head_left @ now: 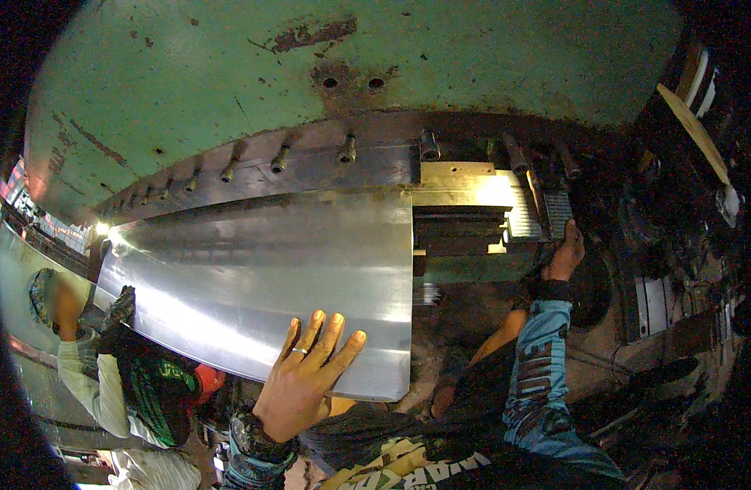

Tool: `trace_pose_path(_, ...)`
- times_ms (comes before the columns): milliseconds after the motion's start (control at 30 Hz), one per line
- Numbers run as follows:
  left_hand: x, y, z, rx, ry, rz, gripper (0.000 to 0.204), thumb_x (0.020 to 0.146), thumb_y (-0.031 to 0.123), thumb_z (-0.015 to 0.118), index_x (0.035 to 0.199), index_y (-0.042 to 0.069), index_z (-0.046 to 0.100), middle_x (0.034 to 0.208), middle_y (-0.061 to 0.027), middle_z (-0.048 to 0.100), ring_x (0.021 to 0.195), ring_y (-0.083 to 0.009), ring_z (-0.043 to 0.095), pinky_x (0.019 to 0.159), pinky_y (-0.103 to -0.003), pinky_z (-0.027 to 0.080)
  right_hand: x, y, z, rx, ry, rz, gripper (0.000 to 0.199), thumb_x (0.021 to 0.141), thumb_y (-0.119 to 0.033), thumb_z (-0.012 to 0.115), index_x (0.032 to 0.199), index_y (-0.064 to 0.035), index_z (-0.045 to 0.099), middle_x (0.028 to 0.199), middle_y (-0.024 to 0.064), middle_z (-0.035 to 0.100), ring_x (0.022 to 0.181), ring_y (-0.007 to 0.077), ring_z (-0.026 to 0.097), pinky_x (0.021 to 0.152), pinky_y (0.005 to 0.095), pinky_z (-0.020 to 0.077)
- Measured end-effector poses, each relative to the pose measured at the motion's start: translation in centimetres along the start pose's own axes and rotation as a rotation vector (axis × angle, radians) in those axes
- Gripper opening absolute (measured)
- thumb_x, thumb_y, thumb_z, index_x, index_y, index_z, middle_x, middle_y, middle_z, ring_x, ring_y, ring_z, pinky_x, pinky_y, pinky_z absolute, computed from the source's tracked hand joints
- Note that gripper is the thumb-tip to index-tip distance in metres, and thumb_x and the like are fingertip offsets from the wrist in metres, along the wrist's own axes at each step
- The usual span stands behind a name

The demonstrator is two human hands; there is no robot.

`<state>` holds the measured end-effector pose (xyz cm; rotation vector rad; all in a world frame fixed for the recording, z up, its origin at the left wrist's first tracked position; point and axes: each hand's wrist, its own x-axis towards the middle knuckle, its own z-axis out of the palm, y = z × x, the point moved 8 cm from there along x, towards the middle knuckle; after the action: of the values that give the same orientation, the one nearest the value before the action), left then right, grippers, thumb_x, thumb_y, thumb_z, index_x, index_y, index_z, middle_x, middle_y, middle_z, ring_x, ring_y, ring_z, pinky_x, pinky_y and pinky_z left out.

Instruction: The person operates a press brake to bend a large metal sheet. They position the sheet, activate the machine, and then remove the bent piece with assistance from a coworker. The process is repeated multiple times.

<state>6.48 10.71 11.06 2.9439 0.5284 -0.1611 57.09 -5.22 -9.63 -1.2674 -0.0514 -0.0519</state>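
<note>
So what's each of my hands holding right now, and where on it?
Left hand presses flat on the metal sheet near its lower edge, not gripping. Right hand touches the machine's ridged block; its grip cannot be told.

The dark steel bed of the big green press runs across the far side of the scene. A wide shiny metal sheet lies on it, its far edge pushed under the bolted clamp bar and its near part sticking out past the bed. To the right, the bed is bare beside a brass-coloured block.
</note>
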Motion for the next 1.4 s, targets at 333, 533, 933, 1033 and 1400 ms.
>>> trace_pose_path(333,-0.1,0.1,-0.2,0.025,0.003,0.003,0.104,0.070,0.005,0.081,0.163,0.017,0.037,0.164,-0.0213,0.038,0.153,-0.0453,0.033,0.126,-0.061,0.025,1.4,1.6,-0.9,-0.049,0.006,-0.050,0.042,0.100,-0.035,0.065,0.123,-0.0018,0.073,0.120,0.0095,0.072,0.106,0.0243,0.063,0.097,0.0388,0.0476)
trace_pose_path(533,0.0,0.1,-0.2,0.017,-0.005,0.006,0.103,0.071,0.006,0.081,0.163,0.017,0.038,0.164,-0.0210,0.039,0.153,-0.0455,0.034,0.126,-0.061,0.026,0.5,0.5,-0.3,-0.006,-0.003,-0.022,0.040,0.100,-0.037,0.065,0.117,-0.0018,0.074,0.111,0.0085,0.071,0.099,0.0237,0.061,0.089,0.0396,0.0486)
trace_pose_path(933,0.0,0.0,-0.1,0.010,0.028,0.001,0.098,0.075,0.013,0.081,0.163,0.018,0.039,0.164,-0.0206,0.039,0.152,-0.0455,0.035,0.126,-0.060,0.025,0.2,-0.2,-0.2,-0.062,0.037,-0.048,0.040,0.099,-0.039,0.067,0.112,-0.0026,0.074,0.103,0.0064,0.070,0.093,0.0230,0.058,0.083,0.0388,0.0462)
trace_pose_path(1033,-0.1,0.0,0.0,0.015,0.013,0.000,0.099,0.073,0.008,0.080,0.163,0.018,0.039,0.164,-0.0205,0.039,0.152,-0.0456,0.035,0.127,-0.060,0.025,0.0,-0.2,-0.1,-0.056,0.027,-0.034,0.041,0.100,-0.040,0.067,0.115,-0.0029,0.074,0.107,0.0071,0.070,0.095,0.0238,0.058,0.084,0.0389,0.0460)
trace_pose_path(1400,-0.1,0.1,-0.2,-0.015,0.010,0.010,0.103,0.072,0.007,0.080,0.164,0.017,0.036,0.164,-0.0218,0.038,0.152,-0.0468,0.034,0.126,-0.061,0.026,-0.1,-0.2,-0.3,-0.084,0.007,0.016,0.047,0.098,-0.046,0.069,0.121,-0.0047,0.071,0.122,0.0103,0.067,0.108,0.0265,0.058,0.094,0.0430,0.0461)
